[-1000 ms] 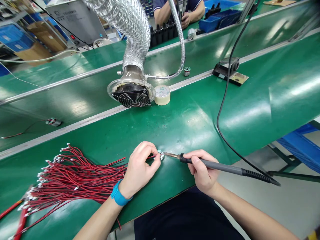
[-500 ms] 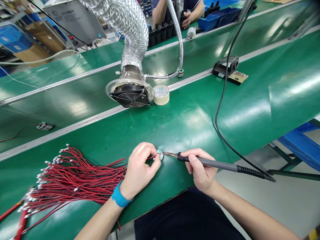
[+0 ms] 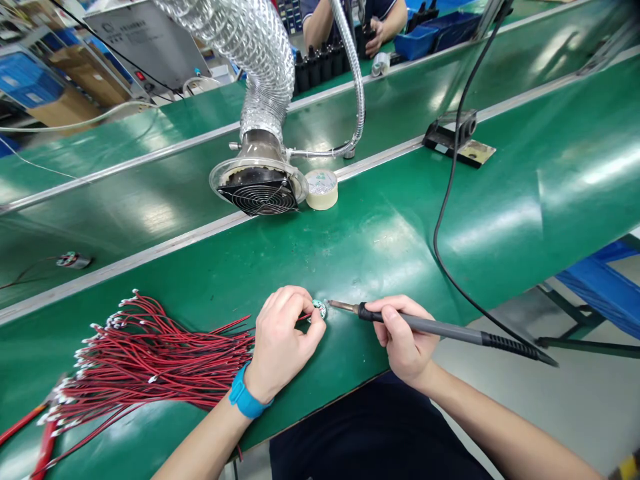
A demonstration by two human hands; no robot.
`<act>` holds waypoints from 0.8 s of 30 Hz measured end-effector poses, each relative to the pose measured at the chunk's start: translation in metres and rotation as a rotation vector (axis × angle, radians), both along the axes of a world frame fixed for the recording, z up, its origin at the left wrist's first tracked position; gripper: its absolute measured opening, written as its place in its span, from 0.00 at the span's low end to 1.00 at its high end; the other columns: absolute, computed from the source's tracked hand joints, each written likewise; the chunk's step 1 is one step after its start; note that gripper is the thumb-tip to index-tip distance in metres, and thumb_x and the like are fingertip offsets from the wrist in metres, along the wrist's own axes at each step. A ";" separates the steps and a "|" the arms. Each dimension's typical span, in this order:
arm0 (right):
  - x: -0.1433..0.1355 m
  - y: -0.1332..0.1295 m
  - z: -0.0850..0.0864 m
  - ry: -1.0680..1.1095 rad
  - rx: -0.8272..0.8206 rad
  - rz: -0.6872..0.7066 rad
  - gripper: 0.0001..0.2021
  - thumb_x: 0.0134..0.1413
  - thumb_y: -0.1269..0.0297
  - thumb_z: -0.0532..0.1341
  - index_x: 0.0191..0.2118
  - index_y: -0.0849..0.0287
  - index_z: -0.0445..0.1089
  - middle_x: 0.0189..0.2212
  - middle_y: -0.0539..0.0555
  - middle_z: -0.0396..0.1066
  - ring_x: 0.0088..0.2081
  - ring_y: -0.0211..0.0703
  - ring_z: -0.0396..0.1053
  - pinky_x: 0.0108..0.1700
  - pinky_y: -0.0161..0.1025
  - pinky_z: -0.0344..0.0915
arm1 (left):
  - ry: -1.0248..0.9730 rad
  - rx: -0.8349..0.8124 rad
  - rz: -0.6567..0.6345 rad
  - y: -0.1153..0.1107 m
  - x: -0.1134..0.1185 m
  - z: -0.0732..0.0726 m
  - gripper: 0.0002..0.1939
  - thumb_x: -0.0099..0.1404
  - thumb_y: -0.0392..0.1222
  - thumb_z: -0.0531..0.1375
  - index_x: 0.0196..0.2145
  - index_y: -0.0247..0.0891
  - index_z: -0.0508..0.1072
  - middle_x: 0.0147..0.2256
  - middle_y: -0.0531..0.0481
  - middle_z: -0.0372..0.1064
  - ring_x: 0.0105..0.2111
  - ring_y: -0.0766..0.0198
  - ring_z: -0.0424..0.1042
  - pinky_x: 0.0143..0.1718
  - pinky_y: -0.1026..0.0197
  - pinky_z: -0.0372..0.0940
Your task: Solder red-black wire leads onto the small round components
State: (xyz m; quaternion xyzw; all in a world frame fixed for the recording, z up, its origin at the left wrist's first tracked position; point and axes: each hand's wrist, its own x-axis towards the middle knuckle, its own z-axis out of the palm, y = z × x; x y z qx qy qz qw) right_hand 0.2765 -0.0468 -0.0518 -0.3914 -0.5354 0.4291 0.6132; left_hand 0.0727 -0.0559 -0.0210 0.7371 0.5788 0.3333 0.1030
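Note:
My left hand point(image 3: 284, 337), with a blue band at its wrist, is closed in a pinch on a red wire point(image 3: 303, 317) at a small round circuit board point(image 3: 320, 309). My fingers hide part of the board, and whether they grip it too is unclear. My right hand point(image 3: 407, 337) is wrapped round a grey and black soldering iron point(image 3: 443, 328). The iron's tip points left, a little to the right of the board and apart from it. Left of my left hand lies a large bundle of red and black wires point(image 3: 175, 360) with white connectors.
A fume extractor point(image 3: 263, 193) hangs over the green bench beside a tape roll point(image 3: 321, 190). A black iron stand point(image 3: 457, 140) is at the back right. Red-handled pliers point(image 3: 46, 447) lie at left. A small motor point(image 3: 74, 260) sits on the belt. A co-worker's hand point(image 3: 375, 39) is beyond.
The soldering iron has shifted slightly right, its tip backing off from the round board. On the belt behind, the small motors have travelled left. My left hand keeps its pinch, shifted slightly right.

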 end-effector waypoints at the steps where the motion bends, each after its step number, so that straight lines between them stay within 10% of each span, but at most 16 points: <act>1: -0.001 0.000 0.000 0.009 -0.003 -0.005 0.11 0.72 0.66 0.58 0.41 0.56 0.79 0.17 0.45 0.63 0.16 0.33 0.60 0.21 0.33 0.57 | 0.002 -0.003 0.000 0.000 0.000 0.000 0.10 0.67 0.31 0.61 0.30 0.39 0.65 0.35 0.50 0.70 0.38 0.61 0.70 0.42 0.56 0.64; 12: 0.003 0.032 0.008 -0.168 0.053 -0.027 0.10 0.73 0.64 0.58 0.44 0.57 0.78 0.23 0.47 0.71 0.20 0.33 0.66 0.25 0.32 0.65 | 0.012 -0.021 -0.007 0.001 -0.001 -0.001 0.09 0.68 0.31 0.59 0.31 0.40 0.65 0.35 0.50 0.70 0.38 0.60 0.69 0.42 0.56 0.63; 18: 0.022 0.155 0.024 -0.376 0.116 -0.105 0.17 0.72 0.54 0.58 0.54 0.58 0.75 0.39 0.53 0.78 0.28 0.35 0.74 0.34 0.35 0.72 | 0.029 0.020 -0.011 0.002 -0.002 -0.002 0.09 0.69 0.33 0.58 0.31 0.41 0.64 0.35 0.50 0.69 0.36 0.60 0.70 0.39 0.57 0.64; 24: 0.001 0.279 0.010 -0.512 0.257 -0.073 0.18 0.67 0.63 0.58 0.58 0.63 0.72 0.54 0.65 0.75 0.56 0.52 0.72 0.64 0.50 0.65 | 0.053 0.076 -0.019 0.002 -0.004 0.000 0.08 0.70 0.37 0.58 0.31 0.42 0.65 0.33 0.49 0.71 0.33 0.61 0.73 0.35 0.59 0.68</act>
